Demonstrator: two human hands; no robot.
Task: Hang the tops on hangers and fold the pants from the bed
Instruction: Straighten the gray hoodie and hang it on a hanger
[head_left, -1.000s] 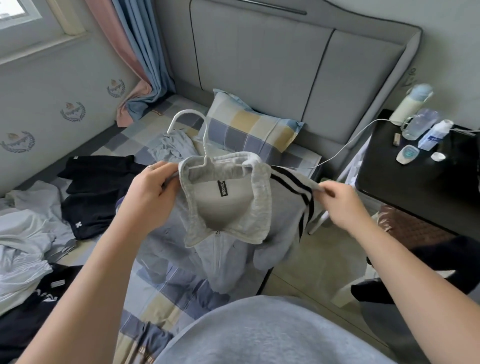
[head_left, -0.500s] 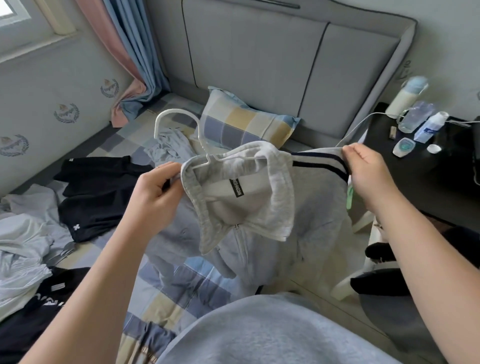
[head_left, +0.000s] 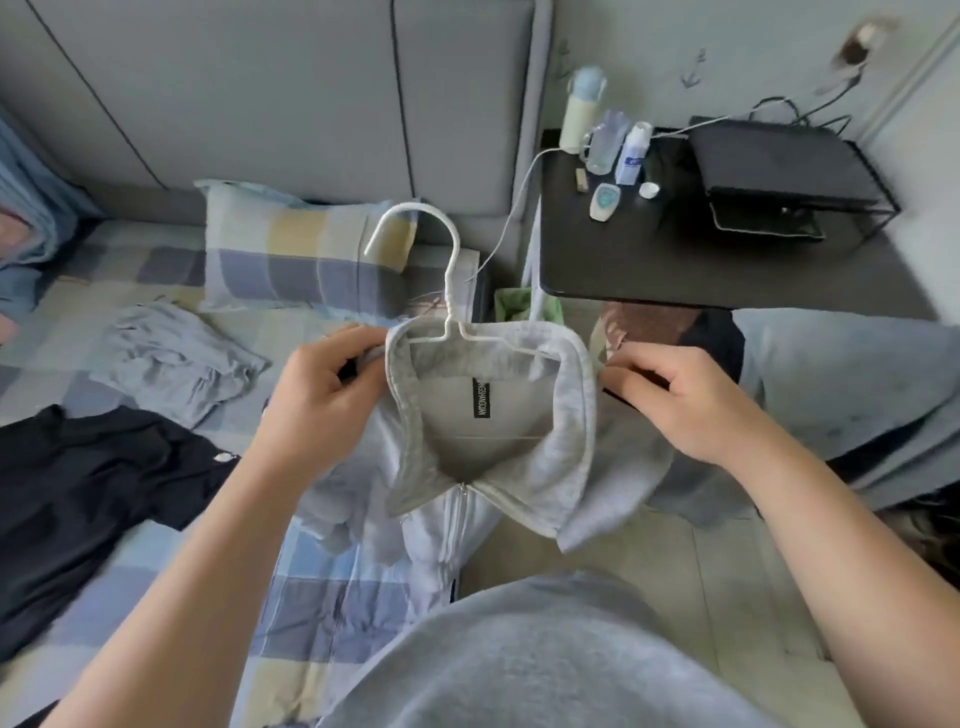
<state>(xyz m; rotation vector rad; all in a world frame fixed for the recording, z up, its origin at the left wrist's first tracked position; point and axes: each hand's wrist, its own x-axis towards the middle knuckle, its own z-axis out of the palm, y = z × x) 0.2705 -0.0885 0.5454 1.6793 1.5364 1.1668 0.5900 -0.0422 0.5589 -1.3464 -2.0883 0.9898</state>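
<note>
Over the bed (head_left: 322, 613) right edge: grey zip top (head_left: 457, 525) on white hanger (head_left: 451, 291), bar running hand to hand, hook pointing away. The left hand (head_left: 322, 395) and right hand (head_left: 680, 400) each pinch a shoulder, equally near; hanger ends hidden, probably seated.

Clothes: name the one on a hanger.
The grey zip top, white hanger in its collar; the black garment and pale blue garment lie on the bed.
</note>
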